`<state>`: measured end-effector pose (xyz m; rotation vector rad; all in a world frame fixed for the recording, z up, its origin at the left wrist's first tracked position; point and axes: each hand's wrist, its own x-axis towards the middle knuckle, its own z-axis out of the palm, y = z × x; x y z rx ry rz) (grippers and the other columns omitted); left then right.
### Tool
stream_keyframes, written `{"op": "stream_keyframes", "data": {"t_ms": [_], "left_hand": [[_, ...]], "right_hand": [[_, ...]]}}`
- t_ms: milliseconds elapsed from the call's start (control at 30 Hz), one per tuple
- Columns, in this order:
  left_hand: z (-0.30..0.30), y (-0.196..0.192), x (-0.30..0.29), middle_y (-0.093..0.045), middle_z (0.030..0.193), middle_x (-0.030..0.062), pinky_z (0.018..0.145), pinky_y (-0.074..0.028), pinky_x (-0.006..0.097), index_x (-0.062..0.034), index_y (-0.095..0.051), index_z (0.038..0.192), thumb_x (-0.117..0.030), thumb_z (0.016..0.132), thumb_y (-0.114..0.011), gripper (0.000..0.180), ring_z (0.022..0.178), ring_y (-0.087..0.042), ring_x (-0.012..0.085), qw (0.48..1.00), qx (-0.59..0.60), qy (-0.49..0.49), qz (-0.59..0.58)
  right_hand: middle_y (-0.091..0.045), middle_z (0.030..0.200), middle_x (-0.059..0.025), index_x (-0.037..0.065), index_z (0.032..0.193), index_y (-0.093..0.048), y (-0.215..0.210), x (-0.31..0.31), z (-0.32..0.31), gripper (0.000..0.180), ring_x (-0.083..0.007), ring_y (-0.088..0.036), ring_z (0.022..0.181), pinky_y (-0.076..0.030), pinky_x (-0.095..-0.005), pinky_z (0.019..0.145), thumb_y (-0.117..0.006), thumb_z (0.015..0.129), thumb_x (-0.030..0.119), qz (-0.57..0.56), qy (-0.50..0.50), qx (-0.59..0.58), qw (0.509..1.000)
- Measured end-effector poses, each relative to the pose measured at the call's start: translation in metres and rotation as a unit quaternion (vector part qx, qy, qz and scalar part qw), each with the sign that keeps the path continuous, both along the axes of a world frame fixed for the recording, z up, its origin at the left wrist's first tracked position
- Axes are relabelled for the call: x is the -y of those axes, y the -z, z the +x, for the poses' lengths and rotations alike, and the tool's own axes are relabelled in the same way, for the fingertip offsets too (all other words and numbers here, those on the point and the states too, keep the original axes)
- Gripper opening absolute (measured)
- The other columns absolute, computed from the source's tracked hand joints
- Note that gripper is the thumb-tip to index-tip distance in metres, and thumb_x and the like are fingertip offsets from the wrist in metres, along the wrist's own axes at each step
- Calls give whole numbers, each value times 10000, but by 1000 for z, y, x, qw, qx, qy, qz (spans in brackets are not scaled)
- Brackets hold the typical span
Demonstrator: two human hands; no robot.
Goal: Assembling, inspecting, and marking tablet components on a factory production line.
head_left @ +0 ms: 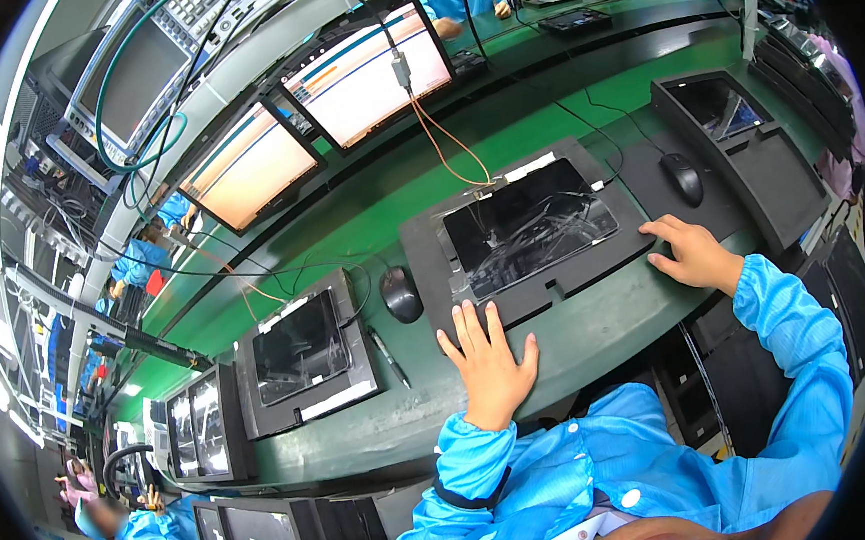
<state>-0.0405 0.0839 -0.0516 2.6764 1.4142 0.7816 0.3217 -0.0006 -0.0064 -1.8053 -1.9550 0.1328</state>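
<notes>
In front of me a tablet (530,225) with a dark screen lies in a black foam fixture (426,245), its surface streaked with reflections. Orange cables (448,138) run to its upper edge. My left hand (491,366) rests flat, fingers spread, with its fingertips at the fixture's near left corner. At the fixture's right edge lies my right hand (694,254), its fingers apart and lightly bent, nothing held. A second dark tablet (301,347) sits in another foam fixture (359,370) to the left.
Black mice lie left (400,294) and right (682,178) of the middle fixture. A pen (388,356) is near the left one. Two lit monitors (369,74) stand behind. Black trays (772,181) sit at the right. Co-workers in blue (165,530) are around.
</notes>
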Motion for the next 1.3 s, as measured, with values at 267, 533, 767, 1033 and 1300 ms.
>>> {"op": "stream_keyframes", "data": {"t_ms": [267, 533, 767, 1033, 1300], "left_hand": [[2, -1, 0, -338, 1543, 318, 1170, -103, 695, 45, -463, 1441, -391, 866, -709, 763, 1487, -242, 469, 1000, 0, 7, -10], [0, -3, -1, -331, 1549, 311, 1175, -93, 687, 37, -449, 1449, -376, 861, -724, 769, 1494, -233, 464, 1000, 6, 3, -8], [0, -2, 1, -320, 1560, 312, 1176, -85, 687, 27, -447, 1457, -383, 864, -720, 771, 1498, -231, 461, 1000, 8, -2, -17], [-1, 0, 0, -315, 1562, 314, 1178, -79, 685, 28, -436, 1470, -385, 867, -715, 782, 1501, -231, 454, 1000, 15, 0, -16], [0, -1, 0, -302, 1559, 327, 1176, -99, 687, -18, -450, 1491, -386, 884, -701, 752, 1495, -225, 475, 1000, 19, 12, -16]], "right_hand": [[-604, 1098, -101, 109, 1313, -596, -3, 1, 2, 454, -273, -617, 702, -517, -415, 711, -711, 881, 186, -22, 7, -11, 1000], [-616, 1138, -128, 121, 1313, -592, -16, 0, -6, 438, -357, -656, 964, -533, -449, 848, -700, 900, 220, -75, 32, -25, 996], [-614, 1132, -121, 105, 1294, -603, -18, 1, -8, 423, -335, -649, 851, -525, -438, 792, -703, 896, 207, -79, 34, -39, 996], [-613, 1115, -115, 101, 1288, -600, -17, -1, -8, 427, -325, -640, 803, -516, -431, 759, -712, 884, 178, -66, 29, -41, 997], [-603, 1104, -129, 89, 1291, -591, -13, 2, -7, 449, -343, -623, 781, -497, -433, 729, -718, 862, 132, -57, 35, -52, 996]]}}
